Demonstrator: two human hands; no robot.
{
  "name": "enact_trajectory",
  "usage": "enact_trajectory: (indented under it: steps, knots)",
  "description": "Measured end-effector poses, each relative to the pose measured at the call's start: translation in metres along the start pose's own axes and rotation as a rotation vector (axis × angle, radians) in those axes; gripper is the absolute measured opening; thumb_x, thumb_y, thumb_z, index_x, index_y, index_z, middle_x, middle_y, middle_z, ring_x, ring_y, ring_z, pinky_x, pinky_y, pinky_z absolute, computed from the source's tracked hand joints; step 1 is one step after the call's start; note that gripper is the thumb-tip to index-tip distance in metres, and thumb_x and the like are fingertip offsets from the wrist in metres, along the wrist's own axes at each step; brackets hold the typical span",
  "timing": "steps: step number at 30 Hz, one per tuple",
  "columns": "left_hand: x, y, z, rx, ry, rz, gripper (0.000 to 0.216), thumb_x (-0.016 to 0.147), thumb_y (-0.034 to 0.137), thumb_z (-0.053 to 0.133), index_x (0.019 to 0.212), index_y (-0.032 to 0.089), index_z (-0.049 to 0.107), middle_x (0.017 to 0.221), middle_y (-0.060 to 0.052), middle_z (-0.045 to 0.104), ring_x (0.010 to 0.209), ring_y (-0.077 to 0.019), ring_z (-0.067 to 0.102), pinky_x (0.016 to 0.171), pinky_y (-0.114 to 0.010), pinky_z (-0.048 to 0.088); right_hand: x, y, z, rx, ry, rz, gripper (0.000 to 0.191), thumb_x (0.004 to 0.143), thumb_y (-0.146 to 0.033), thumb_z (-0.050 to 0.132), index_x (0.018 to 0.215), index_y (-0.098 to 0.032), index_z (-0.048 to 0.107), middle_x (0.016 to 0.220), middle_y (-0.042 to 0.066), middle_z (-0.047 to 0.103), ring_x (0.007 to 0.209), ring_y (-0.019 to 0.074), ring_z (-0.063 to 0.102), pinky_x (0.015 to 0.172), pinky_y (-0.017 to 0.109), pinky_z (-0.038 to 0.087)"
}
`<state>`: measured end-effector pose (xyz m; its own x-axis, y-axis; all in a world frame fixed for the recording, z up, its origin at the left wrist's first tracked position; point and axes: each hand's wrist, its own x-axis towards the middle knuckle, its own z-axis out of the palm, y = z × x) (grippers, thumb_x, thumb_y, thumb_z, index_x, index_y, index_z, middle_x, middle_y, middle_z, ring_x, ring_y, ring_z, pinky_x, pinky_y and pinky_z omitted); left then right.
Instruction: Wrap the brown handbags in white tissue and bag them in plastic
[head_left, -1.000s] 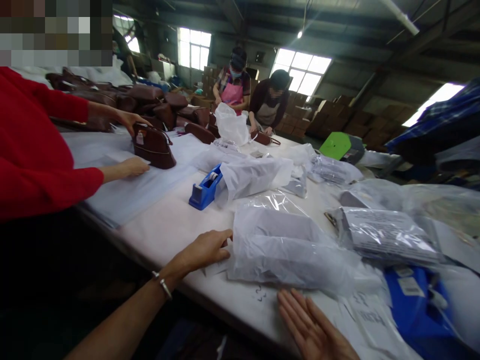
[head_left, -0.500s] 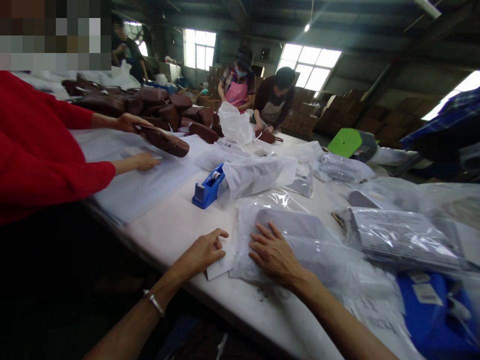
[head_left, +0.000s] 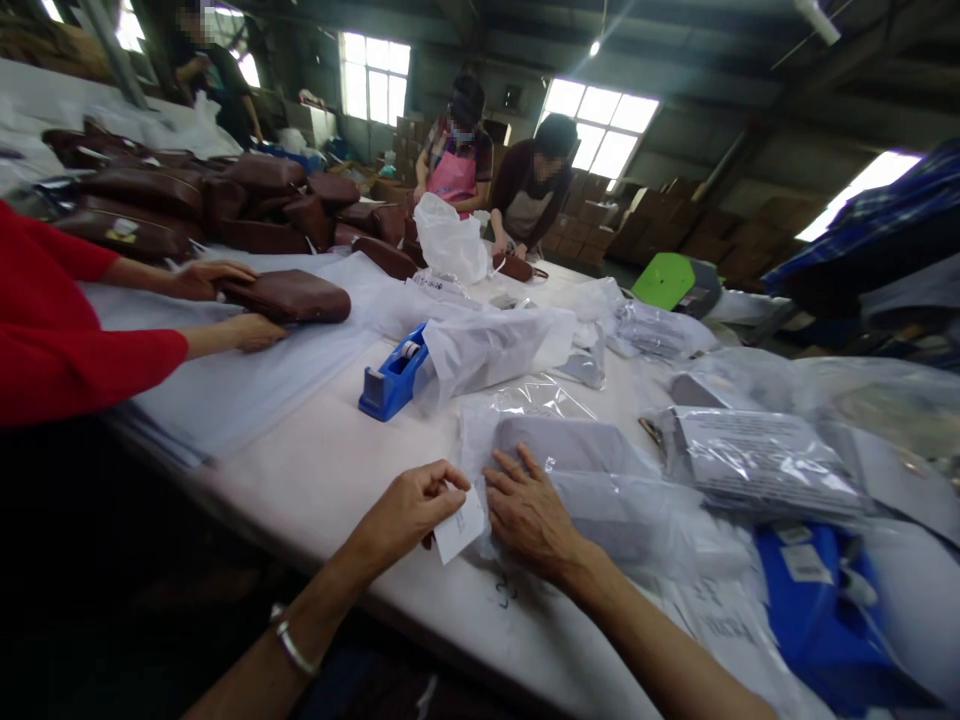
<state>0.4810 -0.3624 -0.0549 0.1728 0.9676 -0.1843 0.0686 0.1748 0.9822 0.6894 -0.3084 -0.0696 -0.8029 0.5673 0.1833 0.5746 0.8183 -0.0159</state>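
Note:
My left hand (head_left: 409,510) pinches a small white paper slip (head_left: 459,525) at the near edge of the white table (head_left: 315,470). A metal bangle is on that wrist. Just right of it, my right hand (head_left: 529,510) lies flat with fingers spread on a clear plastic bag (head_left: 600,480) that holds a grey wrapped item. The slip sits at the bag's left edge, between my two hands.
A blue tape dispenser (head_left: 390,375) stands beyond my hands beside a white bag (head_left: 487,350). A person in a red sleeve (head_left: 75,340) at the left holds a brown bag (head_left: 289,297) on white sheets. Brown bags are piled behind, two people work at the far end, and packed bags lie right.
My right hand came down from the table's near edge onto the plastic bag. My left hand lifted the paper slip off the table. The person in red laid the brown bag flat.

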Motion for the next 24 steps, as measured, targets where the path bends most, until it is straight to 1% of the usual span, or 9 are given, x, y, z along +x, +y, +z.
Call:
enact_trajectory:
  steps: [5,9,11,13,15,17,19,22,24]
  knots:
    - [0.010,0.017,0.012,-0.169,-0.042,-0.069,0.042,0.074,0.054,0.072,0.078,0.013,0.064,0.064,-0.001,0.062,0.053,-0.0130,0.058,0.046,-0.021,0.045,-0.015,0.020,-0.028,0.152,0.214,0.090,0.035,0.090,-0.013,0.046,0.119,-0.021,0.066,0.129,0.008,0.065,0.131,0.0224,0.050,0.116,0.051,0.033]
    - [0.013,0.022,0.009,-0.466,-0.109,-0.095,0.056,0.075,0.063,0.070,0.095,0.010,0.069,0.084,-0.010,0.072,0.073,-0.0182,0.067,0.069,-0.030,0.055,-0.047,0.058,-0.057,0.133,0.396,0.226,0.029,0.091,-0.017,0.050,0.112,-0.022,0.069,0.119,0.008,0.070,0.121,0.0254,0.059,0.110,0.057,0.039]
    - [0.013,0.019,0.005,-0.571,-0.144,-0.073,0.055,0.074,0.055,0.076,0.104,0.010,0.068,0.095,-0.013,0.072,0.088,-0.0215,0.068,0.083,-0.033,0.054,-0.066,0.071,-0.064,0.098,0.447,0.273,0.025,0.092,-0.023,0.054,0.111,-0.023,0.069,0.117,0.008,0.071,0.117,0.0271,0.062,0.107,0.058,0.041]
    - [0.011,0.013,0.001,-0.596,-0.118,-0.068,0.051,0.069,0.039,0.084,0.109,0.012,0.067,0.097,-0.012,0.072,0.093,-0.0211,0.067,0.087,-0.032,0.052,-0.083,0.072,-0.064,0.066,0.430,0.256,0.026,0.092,-0.028,0.057,0.116,-0.024,0.067,0.120,0.008,0.069,0.118,0.0275,0.061,0.108,0.057,0.041]
    - [0.008,0.002,-0.002,-0.563,-0.027,-0.073,0.046,0.065,0.029,0.087,0.103,0.013,0.067,0.086,-0.007,0.072,0.080,-0.0170,0.066,0.078,-0.028,0.051,-0.095,0.060,-0.059,0.031,0.346,0.195,0.035,0.091,-0.029,0.060,0.125,-0.026,0.062,0.131,0.008,0.064,0.127,0.0280,0.054,0.112,0.056,0.037]
    - [0.005,-0.008,-0.005,-0.504,0.085,-0.046,0.040,0.066,0.033,0.087,0.094,0.014,0.066,0.070,-0.001,0.065,0.064,-0.0121,0.059,0.065,-0.024,0.046,-0.100,0.043,-0.050,-0.009,0.255,0.148,0.050,0.087,-0.031,0.065,0.136,-0.027,0.055,0.144,0.008,0.054,0.137,0.0301,0.044,0.115,0.057,0.032]
    - [0.003,-0.015,-0.006,-0.440,0.180,0.018,0.038,0.067,0.041,0.085,0.088,0.015,0.066,0.063,0.003,0.058,0.058,-0.0100,0.052,0.060,-0.023,0.042,-0.101,0.028,-0.039,-0.048,0.200,0.136,0.067,0.083,-0.036,0.070,0.144,-0.026,0.046,0.153,0.009,0.043,0.143,0.0332,0.034,0.117,0.060,0.026]
    - [0.003,-0.016,-0.004,-0.383,0.251,0.120,0.036,0.068,0.043,0.084,0.084,0.015,0.067,0.069,0.002,0.058,0.067,-0.0114,0.054,0.066,-0.023,0.043,-0.094,0.016,-0.021,-0.095,0.163,0.163,0.085,0.077,-0.041,0.074,0.150,-0.023,0.035,0.157,0.012,0.035,0.145,0.0357,0.026,0.117,0.061,0.022]
    - [0.005,-0.014,-0.002,-0.370,0.250,0.161,0.031,0.070,0.040,0.082,0.085,0.016,0.068,0.075,0.001,0.060,0.073,-0.0128,0.056,0.072,-0.024,0.044,-0.089,0.016,-0.012,-0.120,0.152,0.173,0.086,0.078,-0.042,0.073,0.151,-0.021,0.032,0.157,0.012,0.035,0.145,0.0355,0.027,0.117,0.059,0.022]
